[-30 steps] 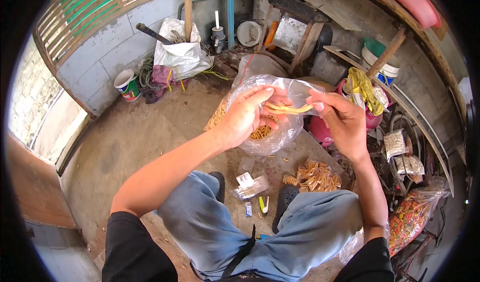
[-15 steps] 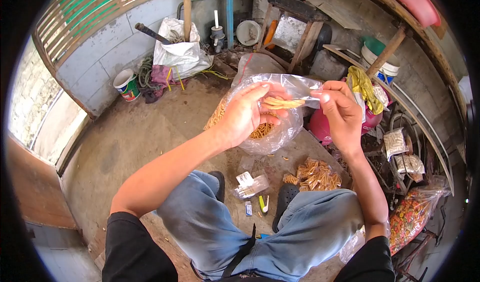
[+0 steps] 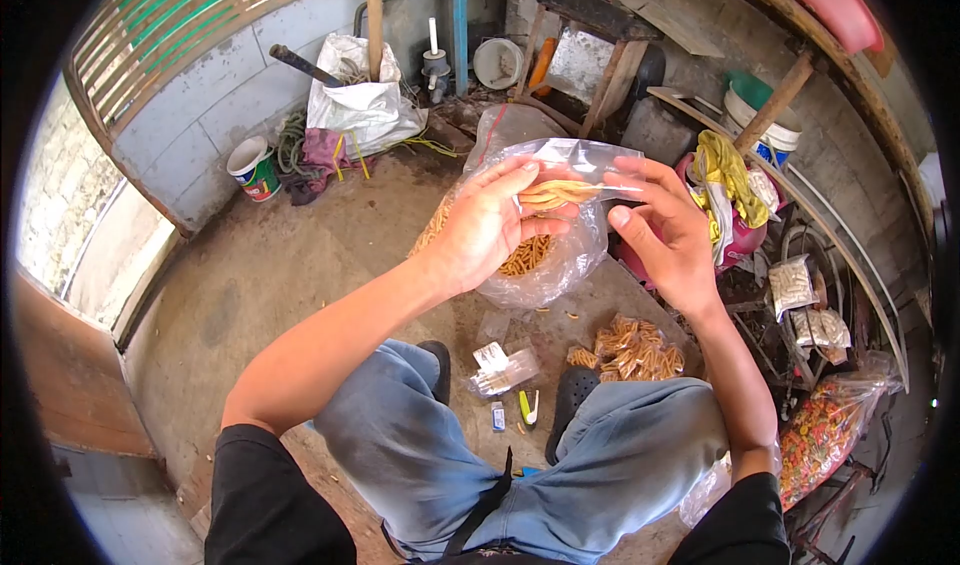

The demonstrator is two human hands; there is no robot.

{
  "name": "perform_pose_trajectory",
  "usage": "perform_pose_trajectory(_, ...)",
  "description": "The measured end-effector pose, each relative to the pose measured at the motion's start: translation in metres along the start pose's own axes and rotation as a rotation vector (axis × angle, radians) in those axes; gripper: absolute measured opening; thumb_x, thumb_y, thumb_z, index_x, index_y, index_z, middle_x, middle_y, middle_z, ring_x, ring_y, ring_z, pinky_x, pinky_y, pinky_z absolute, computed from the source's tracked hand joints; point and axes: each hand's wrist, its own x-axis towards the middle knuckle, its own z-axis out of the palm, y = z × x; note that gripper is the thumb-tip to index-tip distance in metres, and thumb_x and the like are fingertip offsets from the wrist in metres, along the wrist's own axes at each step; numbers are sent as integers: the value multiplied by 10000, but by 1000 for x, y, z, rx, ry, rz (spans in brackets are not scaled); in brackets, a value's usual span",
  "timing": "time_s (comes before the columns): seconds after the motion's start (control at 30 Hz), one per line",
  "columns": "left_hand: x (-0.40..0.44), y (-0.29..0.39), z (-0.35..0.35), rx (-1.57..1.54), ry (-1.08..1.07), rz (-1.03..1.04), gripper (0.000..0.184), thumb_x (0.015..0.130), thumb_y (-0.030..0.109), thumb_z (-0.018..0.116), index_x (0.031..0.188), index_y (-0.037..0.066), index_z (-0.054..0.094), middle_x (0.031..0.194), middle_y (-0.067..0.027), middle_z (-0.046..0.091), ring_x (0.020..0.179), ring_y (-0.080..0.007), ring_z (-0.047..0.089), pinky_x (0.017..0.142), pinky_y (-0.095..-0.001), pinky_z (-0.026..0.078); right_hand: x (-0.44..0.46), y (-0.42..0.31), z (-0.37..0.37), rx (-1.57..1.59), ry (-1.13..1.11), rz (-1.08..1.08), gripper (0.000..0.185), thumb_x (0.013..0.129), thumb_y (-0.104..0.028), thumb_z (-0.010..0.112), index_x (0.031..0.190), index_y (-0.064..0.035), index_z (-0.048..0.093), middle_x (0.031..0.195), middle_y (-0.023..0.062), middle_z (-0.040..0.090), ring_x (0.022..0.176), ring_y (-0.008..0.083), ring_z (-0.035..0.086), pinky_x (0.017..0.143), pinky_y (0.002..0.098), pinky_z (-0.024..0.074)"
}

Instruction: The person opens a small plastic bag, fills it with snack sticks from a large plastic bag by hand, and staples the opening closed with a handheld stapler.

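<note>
My left hand (image 3: 475,230) grips a snack bag (image 3: 560,196), right hand (image 3: 675,240) spread loose; some packs (image 3: 637,351) done, plenty left in the sack (image 3: 548,291).

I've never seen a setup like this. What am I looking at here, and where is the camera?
There is no machine: these are a person's bare hands, seen by one camera worn on the head, looking forward and down. The left hand holds a small clear bag with yellowish sticks inside; the right hand, thumb and fingers apart, is at its other end. Beyond is a larger clear bag of brown sticks. On the floor lie bagged sticks and a green-and-white tool.
</note>
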Motion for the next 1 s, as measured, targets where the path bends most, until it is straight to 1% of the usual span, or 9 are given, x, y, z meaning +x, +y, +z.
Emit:
perform_pose_trajectory(0.13, 0, -1, -1, -15, 2, 0, 255, 993, 206, 455, 1117, 6, 553, 1140, -174, 620, 960, -264, 657, 833, -388, 560, -1, 11, -1, -20, -27, 10, 255, 874, -145, 665, 1111, -54, 673, 1257, 103, 519, 1041, 140, 550, 768, 246, 466)
perform_pose_trajectory(0.23, 2, -5, -4, -10, -2, 0, 278, 979, 246, 486, 1137, 26, 550, 1136, -148, 614, 976, -234, 640, 859, -370, 545, -3, 10, 5, 86, -67, 81, 246, 881, -144, 659, 1110, -54, 673, 1251, 101, 523, 1047, 124, 544, 774, 237, 465)
perform_pose_trajectory(0.33, 1, -4, -2, -13, -14, -9, 261, 988, 235, 472, 1129, 29, 546, 1136, -143, 613, 979, -233, 639, 861, -374, 545, -3, 11, 5, 88, -65, 62, 247, 884, -133, 657, 1117, -54, 671, 1255, 97, 521, 1054, 118, 542, 788, 239, 468)
perform_pose_trajectory(0.43, 1, -6, -1, 15, 6, -25, 276, 993, 239, 460, 1155, 29, 537, 1135, -139, 612, 979, -231, 638, 865, -376, 545, -3, 10, 8, 207, -40, 154, 248, 876, -124, 667, 1115, -59, 674, 1249, 97, 524, 1041, 121, 552, 787, 233, 469)
perform_pose_trajectory(0.53, 0, -5, 3, 18, 0, -20, 294, 997, 244, 451, 1171, 21, 534, 1135, -140, 612, 984, -229, 636, 866, -374, 545, -2, 10, 9, 195, -99, 102, 244, 865, -115, 680, 1104, -65, 680, 1238, 96, 530, 1031, 123, 561, 768, 223, 475)
perform_pose_trajectory(0.6, 3, -6, -2, 11, 5, -23, 305, 999, 245, 447, 1180, 15, 532, 1140, -141, 610, 990, -227, 633, 869, -370, 544, -2, 12, 10, 135, -22, 80, 253, 846, -114, 702, 1094, -69, 685, 1247, 96, 528, 1031, 127, 567, 749, 220, 480)
perform_pose_trajectory(0.73, 4, -8, -3, 2, 6, -13, 316, 1002, 232, 436, 1193, -2, 528, 1167, -150, 598, 1009, -231, 625, 904, -366, 532, -2, 10, 9, 62, -20, 107, 245, 826, -113, 722, 1067, -77, 700, 1224, 82, 549, 1031, 124, 568, 739, 222, 484)
perform_pose_trajectory(0.93, 0, -8, 7, 4, -65, -11, 313, 1005, 199, 426, 1219, -12, 512, 1209, -161, 575, 1054, -245, 609, 969, -373, 504, -3, 22, 19, -34, 38, -91, 180, 816, -113, 729, 995, -91, 724, 1111, 43, 608, 958, 89, 583, 686, 203, 476)
perform_pose_trajectory(1.0, 0, -8, 5, 5, -27, -14, 314, 1005, 195, 424, 1224, -12, 509, 1211, -162, 574, 1062, -243, 606, 973, -372, 502, -3, 13, 17, -10, 102, 66, 193, 820, -115, 725, 1011, -91, 718, 1106, 35, 608, 892, 74, 584, 654, 201, 466)
